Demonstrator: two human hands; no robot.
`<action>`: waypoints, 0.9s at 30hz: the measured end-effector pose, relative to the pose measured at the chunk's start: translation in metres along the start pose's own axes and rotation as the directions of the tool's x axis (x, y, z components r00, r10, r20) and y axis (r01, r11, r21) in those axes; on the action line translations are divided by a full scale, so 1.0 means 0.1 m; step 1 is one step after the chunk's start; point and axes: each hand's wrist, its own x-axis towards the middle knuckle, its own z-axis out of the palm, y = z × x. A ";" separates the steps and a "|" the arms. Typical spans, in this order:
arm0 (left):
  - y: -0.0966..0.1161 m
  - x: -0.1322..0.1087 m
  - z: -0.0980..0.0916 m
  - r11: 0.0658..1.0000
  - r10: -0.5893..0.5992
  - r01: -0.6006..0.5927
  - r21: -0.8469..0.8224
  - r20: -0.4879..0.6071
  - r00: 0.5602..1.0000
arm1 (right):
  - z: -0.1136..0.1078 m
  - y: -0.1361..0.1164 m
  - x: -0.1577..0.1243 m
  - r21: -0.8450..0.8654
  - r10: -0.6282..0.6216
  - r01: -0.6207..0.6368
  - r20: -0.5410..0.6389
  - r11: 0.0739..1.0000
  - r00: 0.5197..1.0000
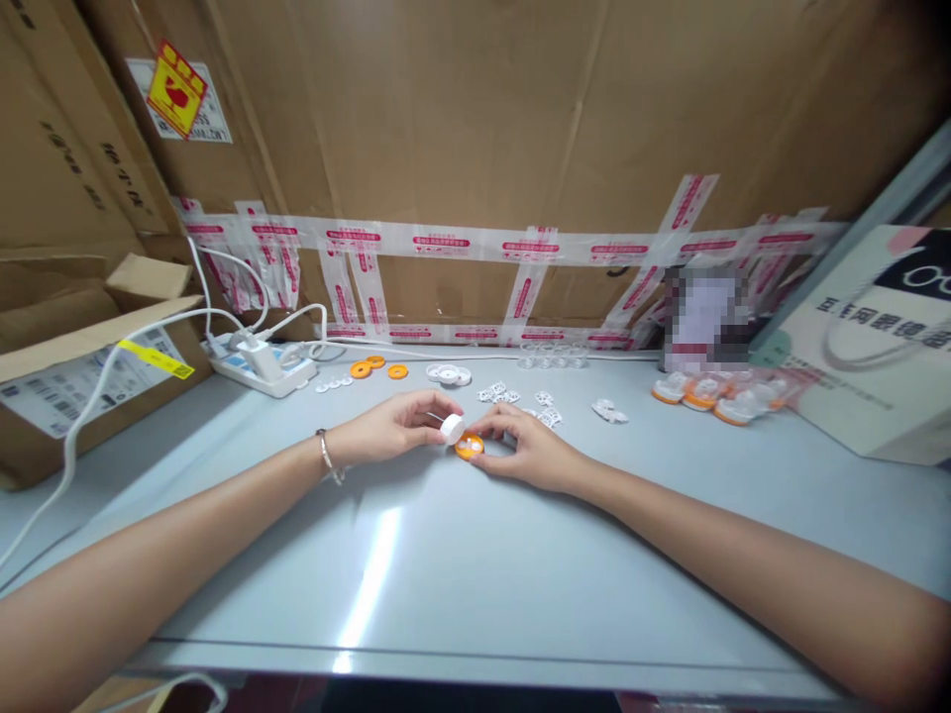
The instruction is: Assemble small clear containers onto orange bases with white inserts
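My left hand (405, 428) pinches a small round white cap (453, 429) between thumb and fingers, a little above the table. Just to its right, my right hand (531, 448) grips an orange ring-shaped base (470, 447) by its edge, with small white pieces inside it. The cap and the orange base are very close together; I cannot tell whether they touch. Behind the hands lie loose orange rings (361, 369), round white parts (449, 374) and several small white cut-out pieces (499, 393).
Clear round parts (554, 355) stand along the back. Several orange-and-clear units (702, 392) sit at the right, beside a printed box (869, 366). A power strip (264, 368) with white cables and an open carton (96, 376) are at the left. Large cardboard (446, 119) walls the back.
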 end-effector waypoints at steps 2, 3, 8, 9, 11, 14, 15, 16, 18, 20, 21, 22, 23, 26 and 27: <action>0.00 0.00 0.02 0.999 -0.004 0.005 0.034 -0.013 1.000 | 0.00 0.00 0.00 0.001 -0.004 0.004 -0.001 1.000 1.000; 0.00 0.00 0.02 0.998 -0.008 0.010 0.058 -0.026 1.000 | 0.00 0.00 0.00 0.000 -0.008 0.008 -0.002 1.000 1.000; 0.07 -0.01 0.05 0.977 -0.034 0.046 0.207 -0.062 0.998 | -0.01 0.00 0.00 -0.010 -0.028 0.028 -0.004 1.000 1.000; 0.09 -0.01 0.06 0.971 -0.039 0.054 0.234 -0.065 0.997 | -0.01 0.00 0.00 -0.009 -0.030 0.030 -0.006 1.000 1.000; 0.11 -0.01 0.06 0.957 -0.051 0.070 0.280 -0.072 0.996 | -0.01 -0.01 0.00 -0.006 -0.032 0.032 -0.007 0.999 0.999; 0.12 -0.01 0.06 0.937 -0.058 0.084 0.340 -0.084 0.995 | -0.01 -0.01 0.00 -0.001 -0.032 0.032 -0.012 0.999 0.999; 0.13 -0.01 0.06 0.930 -0.057 0.086 0.358 -0.089 0.994 | 0.00 -0.01 0.00 0.001 -0.032 0.032 -0.013 0.999 0.999; 0.13 -0.01 0.06 0.923 -0.055 0.086 0.375 -0.093 0.994 | 0.00 0.00 0.00 0.001 -0.033 0.033 -0.015 0.999 0.999; 0.13 -0.02 0.06 0.912 -0.049 0.084 0.402 -0.097 0.994 | 0.00 0.00 0.00 0.001 -0.040 0.040 -0.021 0.999 0.999; 0.14 -0.03 0.08 0.898 -0.039 0.080 0.432 -0.105 0.994 | 0.01 0.00 0.00 -0.002 -0.044 0.044 -0.028 0.999 0.999; 0.14 -0.03 0.09 0.886 -0.024 0.072 0.458 -0.111 0.994 | 0.01 0.00 0.00 -0.006 -0.045 0.045 -0.030 0.999 0.999; 0.15 -0.04 0.10 0.867 0.001 0.057 0.495 -0.116 0.993 | 0.00 -0.01 0.00 -0.010 -0.045 0.045 -0.028 0.999 0.999; 0.16 -0.05 0.12 0.838 0.035 0.033 0.544 -0.115 0.993 | 0.00 -0.01 0.00 -0.016 -0.048 0.047 -0.025 0.999 0.999; 0.20 -0.06 0.19 0.708 0.143 -0.052 0.704 -0.071 0.987 | 0.00 -0.02 0.00 -0.027 -0.059 0.059 -0.016 0.998 0.998; 0.20 -0.06 0.21 0.663 0.164 -0.071 0.745 -0.053 0.985 | 0.00 -0.03 0.00 -0.027 -0.062 0.061 -0.014 0.998 0.998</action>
